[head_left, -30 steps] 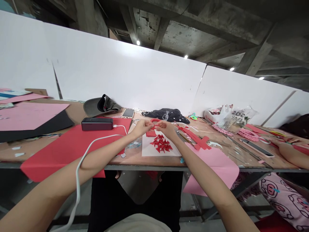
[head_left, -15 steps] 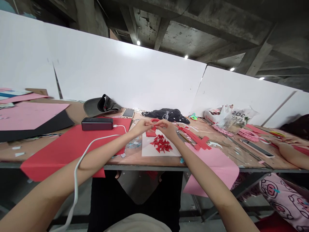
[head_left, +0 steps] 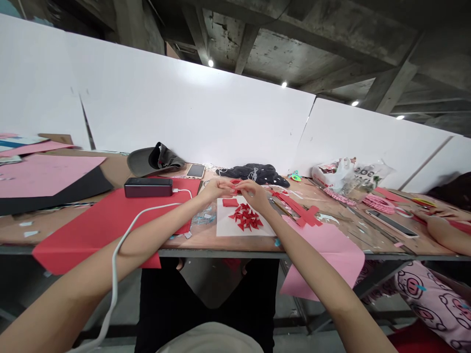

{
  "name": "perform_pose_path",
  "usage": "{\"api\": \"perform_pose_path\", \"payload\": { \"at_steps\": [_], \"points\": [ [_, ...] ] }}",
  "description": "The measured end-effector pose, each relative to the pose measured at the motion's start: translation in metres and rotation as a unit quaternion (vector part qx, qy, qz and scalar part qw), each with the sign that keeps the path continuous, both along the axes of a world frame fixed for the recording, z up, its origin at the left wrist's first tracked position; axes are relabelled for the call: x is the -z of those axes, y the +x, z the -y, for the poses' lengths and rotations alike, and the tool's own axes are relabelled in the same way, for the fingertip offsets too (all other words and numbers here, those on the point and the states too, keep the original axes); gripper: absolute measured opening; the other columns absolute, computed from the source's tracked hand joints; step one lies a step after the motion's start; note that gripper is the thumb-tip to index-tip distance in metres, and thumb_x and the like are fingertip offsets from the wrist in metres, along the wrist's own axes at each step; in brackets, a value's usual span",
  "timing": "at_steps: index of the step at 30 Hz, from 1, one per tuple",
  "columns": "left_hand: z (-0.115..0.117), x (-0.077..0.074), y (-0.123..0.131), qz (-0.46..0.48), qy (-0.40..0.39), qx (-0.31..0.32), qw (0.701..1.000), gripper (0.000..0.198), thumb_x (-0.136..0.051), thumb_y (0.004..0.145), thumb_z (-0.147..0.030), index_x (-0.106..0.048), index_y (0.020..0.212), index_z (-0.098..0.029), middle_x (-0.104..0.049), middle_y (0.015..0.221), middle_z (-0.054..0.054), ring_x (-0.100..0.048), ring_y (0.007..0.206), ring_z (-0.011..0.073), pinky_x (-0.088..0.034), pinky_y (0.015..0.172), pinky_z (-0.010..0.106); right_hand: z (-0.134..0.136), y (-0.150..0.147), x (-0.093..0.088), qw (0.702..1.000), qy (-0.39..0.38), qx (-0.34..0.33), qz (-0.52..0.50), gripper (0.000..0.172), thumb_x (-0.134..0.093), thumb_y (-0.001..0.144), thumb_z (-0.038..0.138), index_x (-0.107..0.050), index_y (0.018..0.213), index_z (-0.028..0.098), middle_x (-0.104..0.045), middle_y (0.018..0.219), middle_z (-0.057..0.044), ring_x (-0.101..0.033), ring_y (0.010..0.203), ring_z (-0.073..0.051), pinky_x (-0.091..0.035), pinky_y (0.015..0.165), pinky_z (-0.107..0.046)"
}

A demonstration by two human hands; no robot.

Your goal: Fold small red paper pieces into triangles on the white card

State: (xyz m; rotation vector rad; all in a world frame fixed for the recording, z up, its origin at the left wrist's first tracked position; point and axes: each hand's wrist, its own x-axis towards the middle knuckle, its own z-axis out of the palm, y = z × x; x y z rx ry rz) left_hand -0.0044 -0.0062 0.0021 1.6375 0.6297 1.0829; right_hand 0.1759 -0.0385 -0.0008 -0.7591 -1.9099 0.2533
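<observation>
My left hand (head_left: pixel 218 188) and my right hand (head_left: pixel 253 190) meet above the far edge of a white sheet (head_left: pixel 225 226). Between their fingertips is a small piece of red paper (head_left: pixel 234 185), which both hands pinch; its exact folded shape is too small to make out. Just below, a pile of small folded red paper pieces (head_left: pixel 246 217) lies on the white sheet. A flat red paper piece (head_left: pixel 230 202) rests at that sheet's upper left.
Left of the hands, a black power bank (head_left: pixel 148 188) with a white cable (head_left: pixel 138 218) lies on red paper (head_left: pixel 91 230). Red strips (head_left: pixel 300 211) and pink paper (head_left: pixel 327 255) are at right. Behind are a cap (head_left: pixel 154 159), phone (head_left: pixel 196 171) and dark cloth (head_left: pixel 257 174). Another person's hand (head_left: pixel 437 218) is far right.
Both hands have shifted slightly, the left one turning a little with its fingers more extended. The red paper stays between them, and more of the flat red piece below now shows.
</observation>
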Motion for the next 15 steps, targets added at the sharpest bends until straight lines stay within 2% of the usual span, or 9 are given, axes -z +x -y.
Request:
{"api": "perform_pose_path", "payload": {
  "at_steps": [5,10,15],
  "points": [
    [0.0,0.002,0.005,-0.061,0.092,-0.023,0.994,0.06,-0.074,0.061,-0.02,-0.052,0.116,-0.012,-0.069,0.073,0.005,-0.067,0.073,0.021,-0.052,0.064,0.03,-0.005,0.001,0.006,0.998,-0.066,0.02,-0.008,0.017,-0.057,0.08,0.032,-0.068,0.089,0.022,-0.067,0.092,-0.005,-0.062,0.084,-0.018,-0.051,0.075,-0.031],
    [0.003,0.004,0.006,-0.088,0.144,-0.001,0.986,0.057,-0.068,0.064,-0.016,-0.051,0.118,-0.014,-0.068,0.081,0.006,-0.066,0.071,0.0194,-0.049,0.058,0.025,-0.011,0.002,0.01,0.997,-0.071,0.015,0.006,0.011,-0.061,0.076,0.028,-0.068,0.079,0.02,-0.068,0.08,-0.004,-0.064,0.073,-0.017,-0.05,0.071,-0.031],
    [0.003,0.006,0.009,-0.085,0.138,0.005,0.987,0.051,-0.068,0.063,-0.016,-0.056,0.113,-0.014,-0.067,0.064,0.001,-0.065,0.061,0.0178,-0.046,0.052,0.023,-0.01,0.001,0.009,0.994,-0.078,0.061,0.038,0.009,-0.057,0.076,0.02,-0.064,0.071,0.018,-0.064,0.067,0.0,-0.058,0.06,-0.014,-0.045,0.06,-0.027]
  ]
}}
